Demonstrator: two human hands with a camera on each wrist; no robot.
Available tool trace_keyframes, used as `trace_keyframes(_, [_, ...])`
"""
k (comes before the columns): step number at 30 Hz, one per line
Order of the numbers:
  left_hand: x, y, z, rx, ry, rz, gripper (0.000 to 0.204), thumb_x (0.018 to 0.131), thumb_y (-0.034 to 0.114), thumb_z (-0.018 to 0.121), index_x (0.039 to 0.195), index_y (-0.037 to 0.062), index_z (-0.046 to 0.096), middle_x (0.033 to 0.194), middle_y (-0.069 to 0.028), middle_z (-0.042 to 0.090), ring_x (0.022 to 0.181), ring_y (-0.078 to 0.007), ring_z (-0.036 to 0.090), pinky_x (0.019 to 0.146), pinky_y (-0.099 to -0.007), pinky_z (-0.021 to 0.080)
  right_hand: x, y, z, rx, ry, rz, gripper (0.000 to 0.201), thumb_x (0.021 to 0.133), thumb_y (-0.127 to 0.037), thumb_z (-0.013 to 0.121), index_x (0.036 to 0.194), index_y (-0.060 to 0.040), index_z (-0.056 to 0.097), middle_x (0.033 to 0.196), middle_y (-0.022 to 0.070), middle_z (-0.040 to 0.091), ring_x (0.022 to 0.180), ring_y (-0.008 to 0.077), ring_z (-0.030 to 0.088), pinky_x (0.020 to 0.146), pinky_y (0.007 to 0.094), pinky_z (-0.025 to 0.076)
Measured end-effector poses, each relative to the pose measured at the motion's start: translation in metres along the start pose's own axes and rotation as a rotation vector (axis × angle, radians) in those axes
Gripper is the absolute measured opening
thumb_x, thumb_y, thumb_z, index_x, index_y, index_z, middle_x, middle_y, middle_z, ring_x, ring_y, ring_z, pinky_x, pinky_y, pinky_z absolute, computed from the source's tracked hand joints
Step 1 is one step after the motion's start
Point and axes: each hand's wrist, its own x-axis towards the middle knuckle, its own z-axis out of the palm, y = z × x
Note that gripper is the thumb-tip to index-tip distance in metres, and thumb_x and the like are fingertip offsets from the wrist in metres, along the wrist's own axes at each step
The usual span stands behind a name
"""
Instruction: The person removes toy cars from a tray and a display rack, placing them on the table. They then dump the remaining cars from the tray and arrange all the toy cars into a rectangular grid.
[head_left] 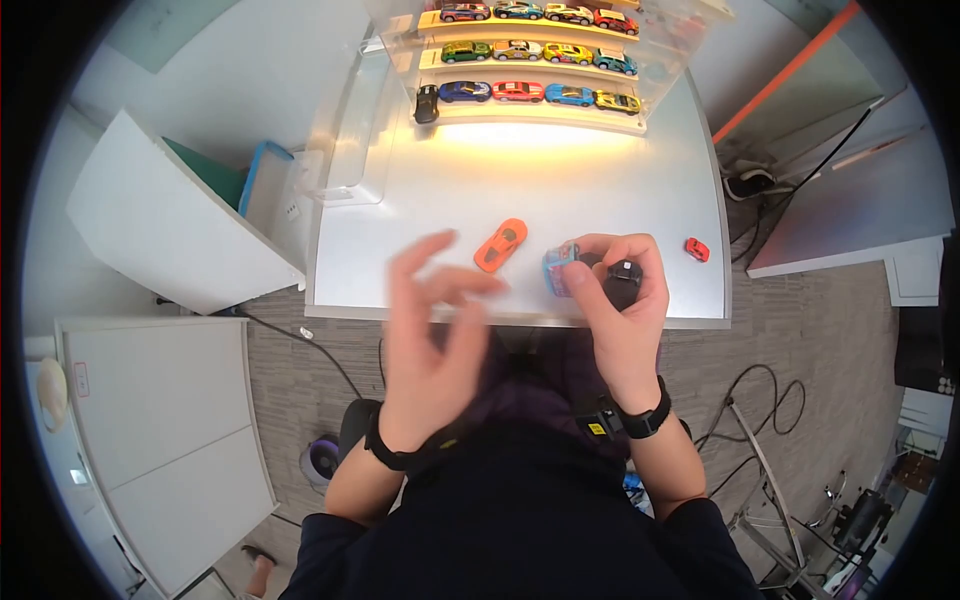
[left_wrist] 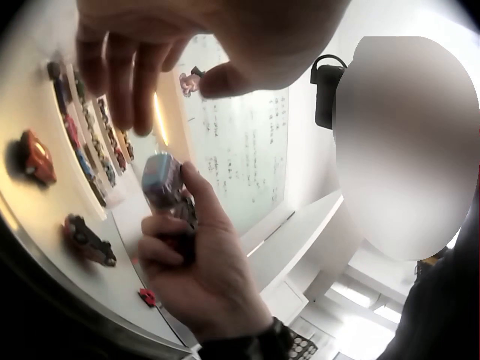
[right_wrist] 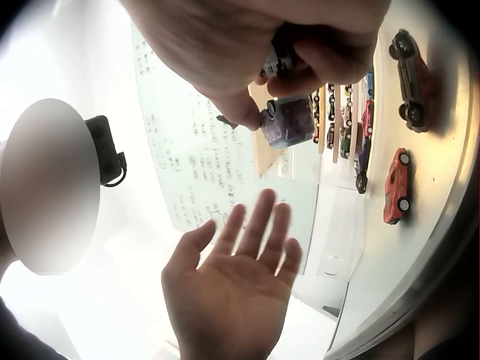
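Note:
My left hand [head_left: 435, 340] is raised over the table's front edge with nothing in it; its fingers are spread and blurred in the head view, its palm bare in the right wrist view. My right hand [head_left: 625, 330] pinches a blue and purple toy car [left_wrist: 163, 180] between thumb and fingers. A dark toy piece [head_left: 625, 285] is also tucked in that hand, partly hidden by the curled fingers. On the table an orange toy car [head_left: 501, 245] lies between the hands. A dark toy car [left_wrist: 91, 240] stands near it, mostly hidden behind my right hand in the head view.
A lit display stand [head_left: 540, 125] at the table's back holds rows of toy cars. A clear plastic cover [head_left: 350, 190] stands at the left. The small red toy car [head_left: 697, 250] is near the right edge of the table [head_left: 420, 220].

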Motion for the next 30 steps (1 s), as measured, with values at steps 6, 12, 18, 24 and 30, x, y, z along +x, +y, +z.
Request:
trace_keyframes(6, [-0.003,0.009,0.032,-0.651,-0.124,-0.225,0.082,0.108,0.011,0.063,0.173,0.0084,0.014,0.16,-0.0264,0.047,0.102,-0.0308,0.076,0.088,-0.0381,0.061,0.003,0.0,0.01,-0.077,0.016,-0.154,0.036,0.092,0.004,0.084,0.105,-0.0074,0.053,0.121,0.0117,0.074,0.081,0.0001,0.06,0.073,0.0212,0.05])
trace_keyframes(12, [0.004,0.015,0.001,-0.521,0.273,0.239,0.08,0.109,0.028,0.06,0.173,0.0118,0.015,0.165,-0.0323,0.045,0.076,-0.0179,0.064,0.076,-0.0336,0.058,-0.007,0.006,0.004,-0.226,-0.036,-0.169,0.037,0.089,0.007,0.085,0.103,-0.0078,0.053,0.121,0.0111,0.074,0.083,0.0016,0.062,0.065,0.02,0.047])
trace_keyframes(18, [-0.014,0.006,0.022,-0.82,-0.163,-0.39,0.084,0.11,0.036,0.056,0.175,0.0093,0.011,0.161,-0.0344,0.049,0.065,-0.0151,0.057,0.078,-0.0368,0.058,0.005,0.01,0.015,-0.161,-0.021,-0.33,0.036,0.089,0.007,0.085,0.1,-0.0079,0.055,0.122,0.0111,0.074,0.073,-0.001,0.054,0.054,0.0197,0.04])
trace_keyframes(24, [0.002,0.009,0.004,-0.644,0.353,0.295,0.082,0.108,0.039,0.059,0.174,0.0105,0.019,0.172,-0.0375,0.03,0.069,-0.0163,0.059,0.081,-0.0385,0.059,-0.007,0.011,0.006,-0.235,-0.071,-0.216,0.036,0.087,0.006,0.087,0.099,-0.0074,0.056,0.123,0.0114,0.075,0.077,0.0018,0.057,0.055,0.0204,0.042])
trace_keyframes(30, [-0.01,0.004,0.029,-0.393,0.083,-0.168,0.064,0.105,-0.002,0.055,0.165,0.0025,0.034,0.149,-0.0198,0.058,0.085,-0.0112,0.06,0.085,-0.0296,0.055,-0.009,0.009,0.015,-0.196,-0.137,-0.176,0.033,0.087,0.005,0.086,0.099,-0.0077,0.058,0.123,0.011,0.077,0.087,0.0055,0.064,0.06,0.0214,0.047])
